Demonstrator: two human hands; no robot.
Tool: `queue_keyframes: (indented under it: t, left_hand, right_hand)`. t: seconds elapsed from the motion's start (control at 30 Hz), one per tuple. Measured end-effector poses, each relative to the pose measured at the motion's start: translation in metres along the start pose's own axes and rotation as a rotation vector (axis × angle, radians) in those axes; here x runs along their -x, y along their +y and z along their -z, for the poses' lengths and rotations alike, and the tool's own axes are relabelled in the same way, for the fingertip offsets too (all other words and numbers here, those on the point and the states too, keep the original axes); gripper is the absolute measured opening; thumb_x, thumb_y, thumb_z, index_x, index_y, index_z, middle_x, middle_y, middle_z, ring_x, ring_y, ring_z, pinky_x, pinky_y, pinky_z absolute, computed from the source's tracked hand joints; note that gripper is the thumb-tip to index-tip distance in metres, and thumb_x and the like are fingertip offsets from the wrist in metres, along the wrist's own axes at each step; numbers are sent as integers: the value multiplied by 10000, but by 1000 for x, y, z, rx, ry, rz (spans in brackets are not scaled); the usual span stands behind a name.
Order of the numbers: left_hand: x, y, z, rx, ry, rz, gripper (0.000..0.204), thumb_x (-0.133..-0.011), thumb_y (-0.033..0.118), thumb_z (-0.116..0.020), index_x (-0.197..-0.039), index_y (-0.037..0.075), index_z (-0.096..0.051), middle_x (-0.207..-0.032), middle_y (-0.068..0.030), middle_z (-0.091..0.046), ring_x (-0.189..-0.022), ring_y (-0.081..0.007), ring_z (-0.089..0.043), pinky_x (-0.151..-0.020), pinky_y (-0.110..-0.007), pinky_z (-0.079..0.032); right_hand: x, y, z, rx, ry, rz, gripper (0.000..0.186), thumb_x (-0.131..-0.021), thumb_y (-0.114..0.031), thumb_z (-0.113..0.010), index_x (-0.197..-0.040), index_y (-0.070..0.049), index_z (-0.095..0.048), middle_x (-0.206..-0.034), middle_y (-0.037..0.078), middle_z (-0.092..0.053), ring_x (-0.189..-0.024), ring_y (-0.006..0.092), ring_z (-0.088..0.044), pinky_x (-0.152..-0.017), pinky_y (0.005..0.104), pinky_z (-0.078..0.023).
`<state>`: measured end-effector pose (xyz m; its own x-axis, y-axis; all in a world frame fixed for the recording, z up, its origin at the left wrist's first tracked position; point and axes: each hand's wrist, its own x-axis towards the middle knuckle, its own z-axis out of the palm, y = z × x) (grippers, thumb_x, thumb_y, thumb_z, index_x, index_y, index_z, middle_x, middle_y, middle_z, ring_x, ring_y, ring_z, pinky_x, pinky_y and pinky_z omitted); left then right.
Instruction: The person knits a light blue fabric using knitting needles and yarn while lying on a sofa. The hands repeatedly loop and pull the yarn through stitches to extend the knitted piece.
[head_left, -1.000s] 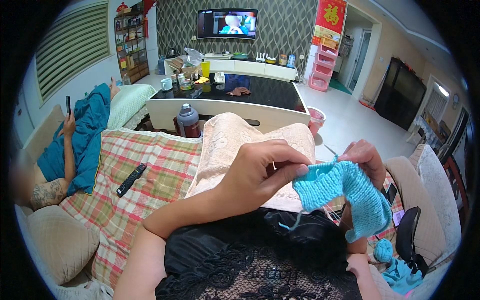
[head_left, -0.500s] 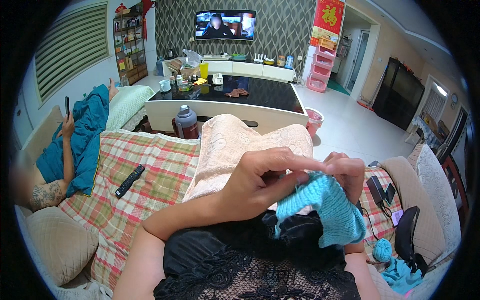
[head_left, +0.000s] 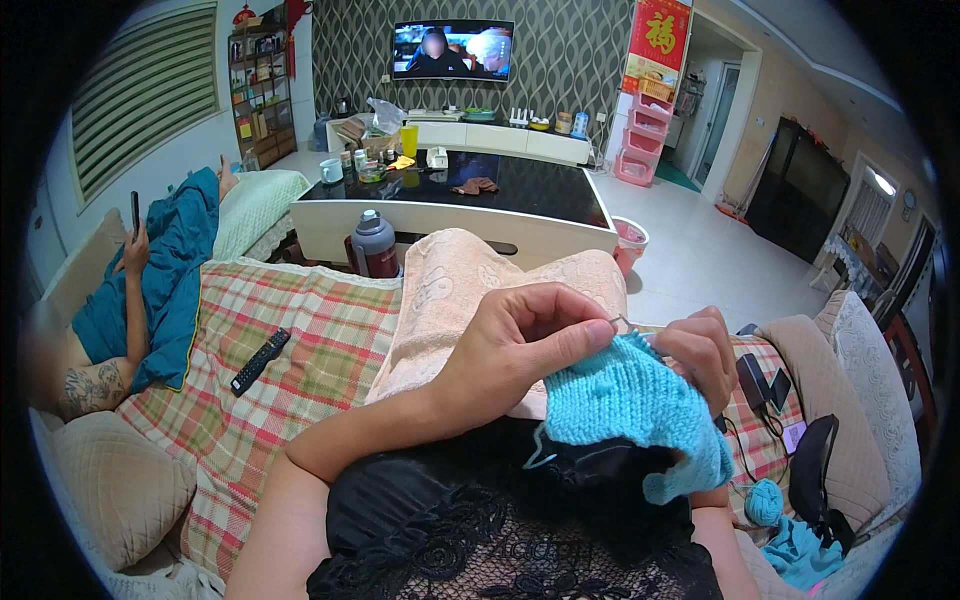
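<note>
A turquoise knitted piece (head_left: 625, 400) hangs between my hands above my lap, its lower right end curled and a loose yarn tail dangling at its left. My left hand (head_left: 535, 340) is closed, thumb and forefinger pinching the upper left corner. At the upper right edge my right hand (head_left: 700, 350) is closed round the knitting, fingers bent. The tip of a thin knitting needle (head_left: 622, 321) shows between the hands; the rest of it is hidden. Beside my right hip lies a ball of the same yarn (head_left: 764, 502).
A peach towel (head_left: 450, 290) covers my knees. On the plaid sofa cover (head_left: 330, 310) lies a black remote (head_left: 260, 362). A person with a phone reclines at left under a teal blanket (head_left: 185, 270). Ahead stand a low black-topped table (head_left: 540, 190) and a grey flask (head_left: 374, 245).
My hands have drawn apart a little, and the needle tip has come into view between them. The knitted piece now hangs flatter and wider, turned more toward me.
</note>
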<state>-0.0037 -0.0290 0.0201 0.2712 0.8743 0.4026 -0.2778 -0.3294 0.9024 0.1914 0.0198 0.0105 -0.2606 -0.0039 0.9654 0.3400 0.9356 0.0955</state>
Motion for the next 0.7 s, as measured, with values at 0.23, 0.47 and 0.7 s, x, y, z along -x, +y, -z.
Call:
queue_keyframes:
  t: [0.23, 0.47, 0.7]
  left_hand:
    - [1, -3, 2, 58, 55, 1, 180, -860, 145, -639, -986, 16, -648, -923, -48, -634, -820, -73, -577, -727, -209, -486]
    - [1, -1, 2, 32, 30, 71, 198, -848, 155, -654, -972, 1, -663, -901, -61, -651, -789, -80, -592, -709, -213, -493]
    - [2, -1, 5, -9, 2, 61, 196, -840, 159, -663, -953, -1, -671, -861, -58, -659, -786, -78, -596, -718, -216, -493]
  right_hand:
    - [1, -1, -8, -69, -19, 37, 313, -604, -260, -800, -833, -115, -644, -714, 6, -587, -625, 139, -519, -525, 272, -400]
    - [-1, -1, -8, -62, -46, 59, 298, -597, -235, -785, -833, -126, -640, -734, -1, -593, -627, 139, -528, -542, 270, -402]
    - [-2, 1, -9, -85, -87, 114, 266, -605, -169, -742, -838, -117, -627, -730, -7, -606, -635, 144, -547, -552, 271, -409]
